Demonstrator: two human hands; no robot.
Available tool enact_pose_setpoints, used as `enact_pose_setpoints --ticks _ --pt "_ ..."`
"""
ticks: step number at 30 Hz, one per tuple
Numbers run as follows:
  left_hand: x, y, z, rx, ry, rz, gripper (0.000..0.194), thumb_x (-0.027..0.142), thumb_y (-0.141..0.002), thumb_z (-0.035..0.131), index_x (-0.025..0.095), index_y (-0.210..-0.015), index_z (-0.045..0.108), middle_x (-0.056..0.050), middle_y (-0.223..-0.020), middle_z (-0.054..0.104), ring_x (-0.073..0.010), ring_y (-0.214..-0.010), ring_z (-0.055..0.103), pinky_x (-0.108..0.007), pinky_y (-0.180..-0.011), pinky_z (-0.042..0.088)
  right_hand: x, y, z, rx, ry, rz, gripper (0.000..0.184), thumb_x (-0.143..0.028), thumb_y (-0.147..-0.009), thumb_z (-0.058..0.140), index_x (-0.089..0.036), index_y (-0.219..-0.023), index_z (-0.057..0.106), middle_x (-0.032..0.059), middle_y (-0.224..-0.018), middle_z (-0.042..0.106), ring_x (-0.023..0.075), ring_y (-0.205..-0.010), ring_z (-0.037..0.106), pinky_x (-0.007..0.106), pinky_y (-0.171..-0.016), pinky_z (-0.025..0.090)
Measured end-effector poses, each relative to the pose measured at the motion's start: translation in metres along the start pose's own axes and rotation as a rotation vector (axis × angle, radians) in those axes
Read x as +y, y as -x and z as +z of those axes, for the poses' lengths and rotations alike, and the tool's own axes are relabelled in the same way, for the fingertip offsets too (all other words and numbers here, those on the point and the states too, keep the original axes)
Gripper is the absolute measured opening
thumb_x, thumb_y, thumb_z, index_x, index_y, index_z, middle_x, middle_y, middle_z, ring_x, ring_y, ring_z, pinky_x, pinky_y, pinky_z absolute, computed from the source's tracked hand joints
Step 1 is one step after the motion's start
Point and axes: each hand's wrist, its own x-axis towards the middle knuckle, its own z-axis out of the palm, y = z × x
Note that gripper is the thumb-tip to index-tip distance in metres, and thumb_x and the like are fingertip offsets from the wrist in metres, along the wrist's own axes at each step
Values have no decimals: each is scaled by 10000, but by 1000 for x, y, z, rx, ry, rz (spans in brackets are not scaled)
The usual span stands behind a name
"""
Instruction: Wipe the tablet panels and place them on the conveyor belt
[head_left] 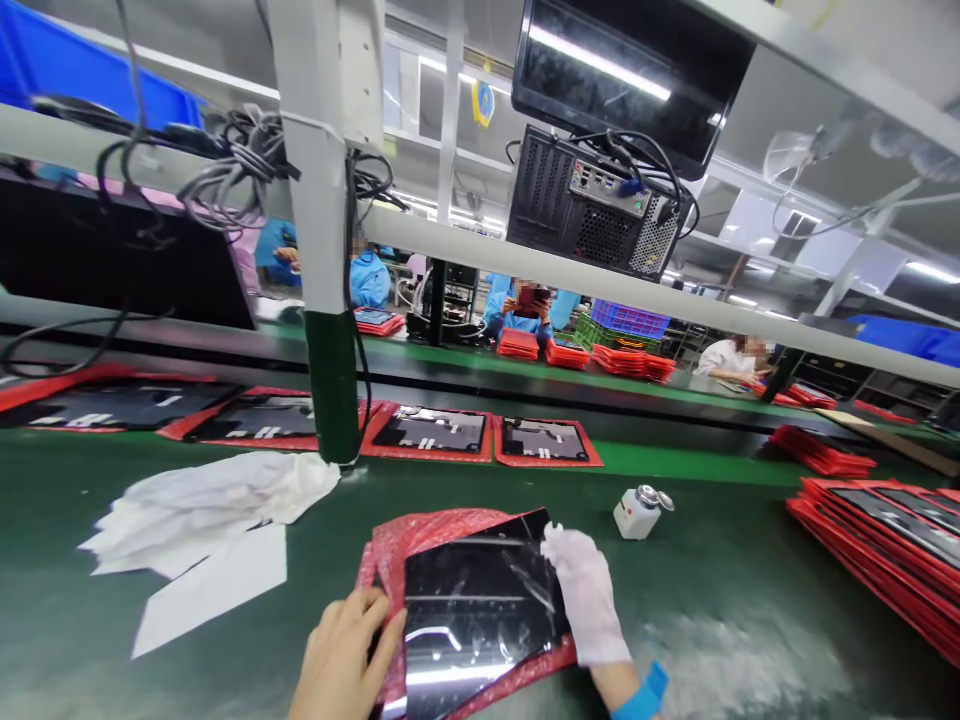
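Note:
A black glossy tablet-like screen panel point(480, 610), streaked with reflections and smudges, lies tilted on a red bubble-wrap bag point(397, 540) at the front of the bench. My left hand point(345, 645) is bare, its fingers bent and closed at the left edge of the bag and panel. On the panel's upper right edge rests my right hand point(589, 595), in a white glove with a blue wristband point(643, 695). Its fingers pinch a crumpled white wipe point(553, 541) against the glass; glove and wipe partly blend together.
White wipes point(217, 495) and a white sheet point(217, 590) lie left. A small white dispenser bottle point(637, 512) stands right. Panels on red bags point(431, 432) line the back; stacked panels point(885, 540) sit far right. A post point(330, 380) rises behind the wipes. Co-workers sit opposite.

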Motion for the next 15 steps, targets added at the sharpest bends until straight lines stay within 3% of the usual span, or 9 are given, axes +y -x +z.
enact_pose_setpoints --ticks 2,5,8,10,12,15 --pt "4 1 9 22 171 -92 182 490 -627 651 310 -609 633 -73 -764 696 -318 -822 596 -398 -792 433 1 28 4 20 -22 -14 332 -184 -968 392 -218 -940 721 26 -698 696 160 -621 627 234 -576 487" --pt "11 6 30 59 429 -233 269 545 -655 669 300 -681 563 3 -673 591 -249 -730 572 -320 -744 450 -37 60 28 -27 -69 -113 288 -201 -979 419 -208 -1010 706 22 -716 700 146 -591 622 242 -541 495" --pt "16 9 46 101 536 -218 401 602 -646 689 271 -752 490 50 -698 492 -185 -689 513 -287 -733 441 -81 73 46 -92 -100 -240 214 -336 -964 521 -215 -1029 685 34 -902 721 137 -704 648 264 -624 535" --pt "16 10 50 126 589 -270 497 606 -578 740 264 -830 481 38 -801 520 -194 -804 549 -284 -777 445 -92 75 44 -113 -109 -287 252 -420 -951 547 -209 -1006 674 35 -965 705 131 -761 646 281 -685 546" --pt "15 10 49 107 644 -347 545 580 -571 758 266 -916 476 3 -964 555 -229 -1015 562 -293 -860 440 -82 71 31 -101 -95 -273 278 -433 -953 547 -182 -1004 655 35 -962 685 125 -766 636 295 -709 547" --pt "16 12 44 73 677 -373 518 513 -636 742 276 -991 447 -22 -1133 524 -261 -1250 465 -317 -977 392 -43 51 -1 -30 -36 -161 218 -358 -959 552 -162 -1001 638 27 -925 667 128 -751 625 300 -702 538"
